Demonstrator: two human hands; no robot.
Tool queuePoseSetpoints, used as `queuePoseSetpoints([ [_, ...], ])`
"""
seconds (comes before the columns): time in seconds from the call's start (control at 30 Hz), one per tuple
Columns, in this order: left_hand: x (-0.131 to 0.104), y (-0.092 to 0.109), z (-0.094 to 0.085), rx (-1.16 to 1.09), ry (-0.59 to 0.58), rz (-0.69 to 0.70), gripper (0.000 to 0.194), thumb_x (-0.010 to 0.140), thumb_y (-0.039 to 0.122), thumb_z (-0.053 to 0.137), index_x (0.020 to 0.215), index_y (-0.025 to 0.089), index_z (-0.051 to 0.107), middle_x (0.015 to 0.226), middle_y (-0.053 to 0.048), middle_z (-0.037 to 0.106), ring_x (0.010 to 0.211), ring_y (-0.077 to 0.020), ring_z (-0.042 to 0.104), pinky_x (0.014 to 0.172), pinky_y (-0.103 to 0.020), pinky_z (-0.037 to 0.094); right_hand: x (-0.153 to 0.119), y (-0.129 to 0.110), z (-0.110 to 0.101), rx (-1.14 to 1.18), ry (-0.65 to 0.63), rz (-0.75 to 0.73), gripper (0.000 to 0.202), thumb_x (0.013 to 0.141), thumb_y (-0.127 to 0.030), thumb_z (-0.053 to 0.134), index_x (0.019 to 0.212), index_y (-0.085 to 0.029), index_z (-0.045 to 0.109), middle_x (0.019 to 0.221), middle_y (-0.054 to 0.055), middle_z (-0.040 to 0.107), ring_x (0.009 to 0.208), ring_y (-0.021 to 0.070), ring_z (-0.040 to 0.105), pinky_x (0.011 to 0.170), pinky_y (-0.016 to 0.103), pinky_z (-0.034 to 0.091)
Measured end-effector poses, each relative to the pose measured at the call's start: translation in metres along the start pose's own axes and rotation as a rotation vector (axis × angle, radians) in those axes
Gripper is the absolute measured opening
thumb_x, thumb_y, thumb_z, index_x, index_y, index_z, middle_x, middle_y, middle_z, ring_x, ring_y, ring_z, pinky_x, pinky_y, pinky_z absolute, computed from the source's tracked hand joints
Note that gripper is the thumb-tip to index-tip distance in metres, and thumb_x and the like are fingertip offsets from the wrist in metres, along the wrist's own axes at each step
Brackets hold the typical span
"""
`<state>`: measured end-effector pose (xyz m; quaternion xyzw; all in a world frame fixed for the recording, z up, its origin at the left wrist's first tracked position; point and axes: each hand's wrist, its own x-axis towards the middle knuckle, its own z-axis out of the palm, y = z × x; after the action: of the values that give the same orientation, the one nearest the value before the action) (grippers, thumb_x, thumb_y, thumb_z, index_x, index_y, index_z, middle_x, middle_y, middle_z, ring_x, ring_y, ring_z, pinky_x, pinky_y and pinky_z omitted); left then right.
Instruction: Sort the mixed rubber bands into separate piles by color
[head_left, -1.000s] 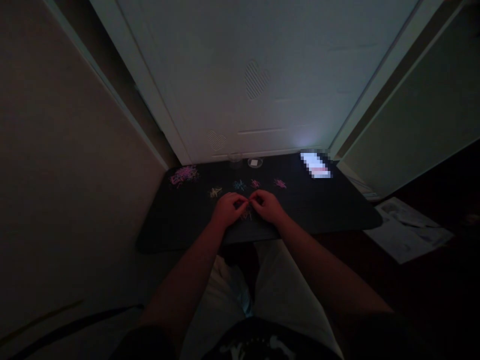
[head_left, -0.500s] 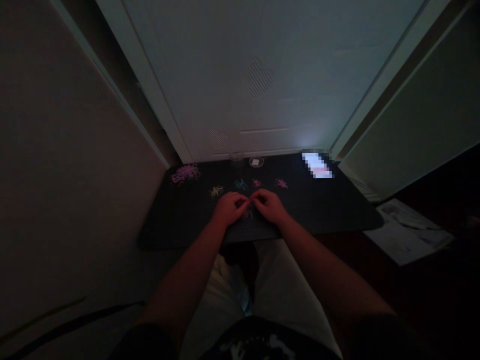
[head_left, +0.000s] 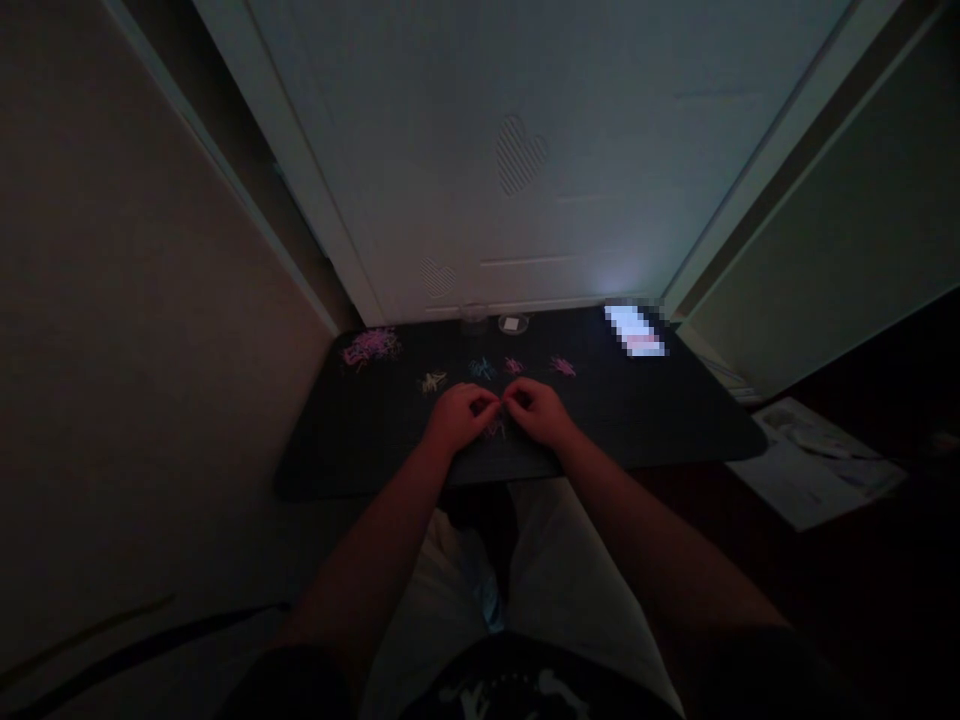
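Observation:
My left hand [head_left: 459,415] and my right hand [head_left: 538,410] meet fingertip to fingertip over the dark table [head_left: 637,420]. Both are closed in a pinch; whatever lies between the fingertips is too small and dim to make out. Just below them is a small pile of thin reddish pieces [head_left: 493,430], partly covered by my left hand. Beyond the hands lie more little heaps of thin, short pieces: a yellowish heap [head_left: 433,382], a blue heap [head_left: 482,369], a pink heap [head_left: 513,366] and another pink heap [head_left: 563,367].
A larger mixed pile [head_left: 372,346], mostly pink and purple, lies at the table's back left. Against the white door [head_left: 600,150] stand a clear cup [head_left: 473,319] and a round clear lid [head_left: 514,324]. A lit screen [head_left: 635,331] is at back right. Papers [head_left: 825,470] lie beyond the right edge.
Both hands keep nearly the same place, with the fingertips shifting only very slightly. The heaps look unchanged.

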<state>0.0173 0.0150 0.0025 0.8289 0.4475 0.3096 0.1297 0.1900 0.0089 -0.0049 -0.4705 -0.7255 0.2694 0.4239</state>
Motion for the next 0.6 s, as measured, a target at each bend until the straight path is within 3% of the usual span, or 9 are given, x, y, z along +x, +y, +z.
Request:
queuePoseSetpoints([
  [0.6,-0.0002,-0.0008,0.0008,-0.049,0.007,-0.011,0.016,0.077,0.025,0.059,0.090,0.020,0.067,0.085,-0.003,0.068,0.078,-0.0156,0.060,0.074,-0.029,0.047,0.0007,0.0008,0.0003,0.013,-0.015,-0.015,0.007,0.074,-0.018,0.050,0.071,-0.018,0.056,0.067,-0.001,0.054,0.062,0.0113,0.048,0.059,0.023,0.038],
])
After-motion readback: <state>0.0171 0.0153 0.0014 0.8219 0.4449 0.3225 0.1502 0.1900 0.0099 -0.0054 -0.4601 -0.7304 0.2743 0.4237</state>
